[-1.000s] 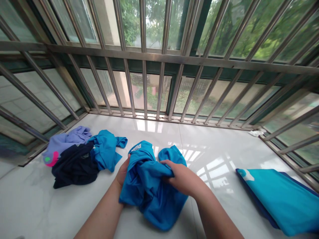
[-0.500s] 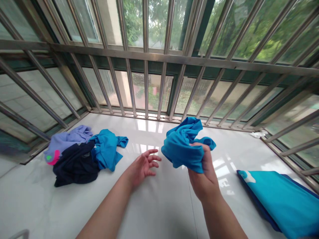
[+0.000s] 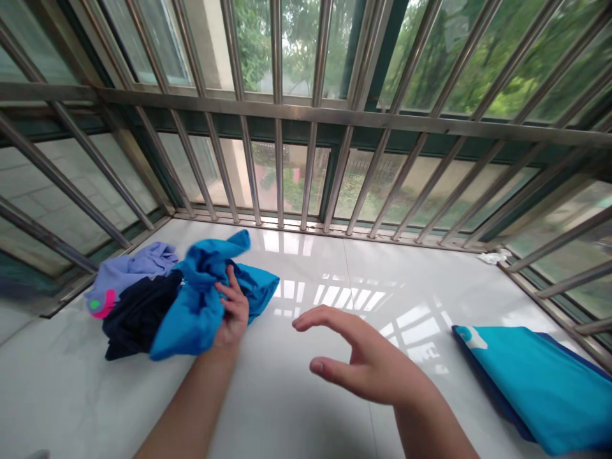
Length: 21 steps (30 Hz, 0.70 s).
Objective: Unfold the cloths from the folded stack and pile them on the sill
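A crumpled blue garment (image 3: 191,319) hangs in my left hand (image 3: 233,311), whose fingers are bent against the fabric. It lies over or just above a small heap at the left. More blue cloth (image 3: 258,287) spreads out to the right behind that hand; where one piece ends and the other begins I cannot make out. A dark navy garment (image 3: 136,315) and a lilac garment (image 3: 134,264) with a pink and green print make up the rest of the heap. My right hand (image 3: 361,357) is open and holds nothing, thumb and fingers apart above the floor.
A folded turquoise cloth with a navy edge (image 3: 540,376) lies on the glossy white tiled floor (image 3: 296,395) at the right. Metal bars (image 3: 306,113) in front of windows border the floor. A crumpled white scrap (image 3: 495,257) sits in the right corner.
The blue garment has gone from my right hand to my left, which has moved left to the heap. My right hand has opened and shifted slightly left and down.
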Motion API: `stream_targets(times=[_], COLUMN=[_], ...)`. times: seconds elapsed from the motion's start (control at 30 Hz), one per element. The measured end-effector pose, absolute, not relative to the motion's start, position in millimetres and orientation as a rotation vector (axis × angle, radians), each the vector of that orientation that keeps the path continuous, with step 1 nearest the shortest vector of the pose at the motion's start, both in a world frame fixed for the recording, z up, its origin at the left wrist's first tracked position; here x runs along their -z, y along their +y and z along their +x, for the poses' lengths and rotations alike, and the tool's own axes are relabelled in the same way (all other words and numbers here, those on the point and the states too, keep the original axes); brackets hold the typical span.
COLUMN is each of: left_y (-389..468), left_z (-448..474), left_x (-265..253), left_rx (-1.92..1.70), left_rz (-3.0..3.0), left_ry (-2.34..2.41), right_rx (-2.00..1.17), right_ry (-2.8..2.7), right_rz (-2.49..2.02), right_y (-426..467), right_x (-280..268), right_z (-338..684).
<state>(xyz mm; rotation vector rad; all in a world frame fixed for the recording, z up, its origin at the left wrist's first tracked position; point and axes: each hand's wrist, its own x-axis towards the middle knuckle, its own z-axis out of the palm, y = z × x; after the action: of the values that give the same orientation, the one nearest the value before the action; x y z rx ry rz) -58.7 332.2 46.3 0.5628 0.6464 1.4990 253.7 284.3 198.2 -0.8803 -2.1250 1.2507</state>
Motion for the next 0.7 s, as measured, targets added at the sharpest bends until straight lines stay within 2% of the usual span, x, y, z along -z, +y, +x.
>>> stream_targets(times=[0.1,0.27,0.37,0.47,0.63,0.7], left_y=[335,334,341,350,348,344], left_z=[-48,-18,-3,6,1,-2], left_x=[-63,-61,-50,-42,-43,-46], left_rx=[-1.697,-1.302,-1.254,-1.498,-2.177,-2.284], left_rz=[0.579,0.634,0.600,0.564,0.757,0.817], left_ry=[0.731,0.586,0.594,0.832,1.240,1.291], right_rx=[-1.150,-1.012,-0.825,-0.731,-0.753,-0.777], right_ry=[-2.073,-2.002,-1.982,-1.949,-1.972,-2.002], right_rz=[-1.031,-1.288,-1.497,-1.613,-1.603,-1.576], right_y=[288,300,309,314,312,310], right_x=[-196,-188,-183,-181,-183,-183], right_z=[261,270,280,289,289,287])
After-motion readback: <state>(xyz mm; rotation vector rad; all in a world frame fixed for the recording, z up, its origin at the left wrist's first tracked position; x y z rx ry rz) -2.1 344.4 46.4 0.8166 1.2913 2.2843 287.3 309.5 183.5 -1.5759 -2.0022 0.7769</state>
